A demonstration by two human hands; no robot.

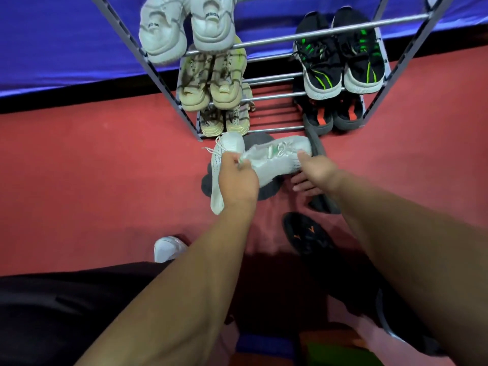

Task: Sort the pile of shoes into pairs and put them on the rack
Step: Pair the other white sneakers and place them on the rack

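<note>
The curled fingers of the left hand are closed on the lace area of a white sneaker, which hangs from that grip with its toe pointing toward the rack and its heel back toward the person. Just beside it, the right hand holds a pale grey sneaker with green marks by its laces: the thumb presses on the upper while the other fingers wrap underneath, their tips showing below the sole. The two light shoes touch near the left hand's knuckles and sit low over the red carpet, directly in front of the metal rack. Under them lie dark grey shoes, though how many is hard to make out in the shadow. Nearer the person, a black shoe with orange marks lies on the carpet, and a white shoe rests beside a dark trouser leg. On the rack, a chunky white pair sits upper left, a beige pair below it, and a cream pair lowest. On the right side stand a black-and-green pair and, beneath, a black pair with red-orange tabs. Blue cloth hangs behind.
</note>
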